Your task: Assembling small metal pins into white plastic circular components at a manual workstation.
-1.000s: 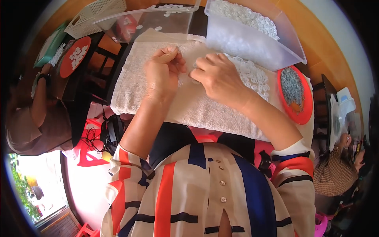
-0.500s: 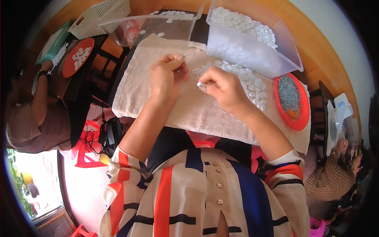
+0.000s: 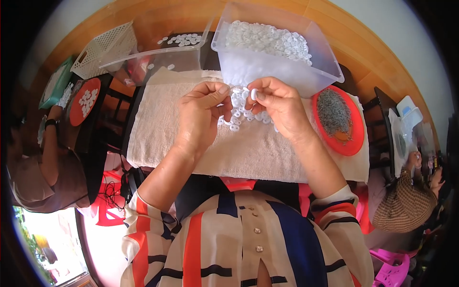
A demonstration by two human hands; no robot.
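Observation:
Over the beige towel (image 3: 162, 119), both of my hands are raised close together. My right hand (image 3: 282, 105) pinches a small white plastic piece (image 3: 254, 94) between thumb and fingers, its rounded side toward the left hand. Thumb and forefinger are pressed together on my left hand (image 3: 201, 112); whatever they pinch is too small to make out. Behind and between the hands lies a loose pile of white oval plastic pieces (image 3: 234, 127), partly hidden by my fingers.
Beyond the towel stands a clear tub (image 3: 320, 67) heaped with white pieces. To its left is a clear box (image 3: 158, 57) with several pieces. An orange-red plate (image 3: 345, 147) holds small grey metal parts. Other people sit at both sides, one by an orange plate (image 3: 76, 112).
The two hands have come closer together. My right hand has turned, bringing the white piece upright toward the left hand. The view has shifted, so the table sits lower in it.

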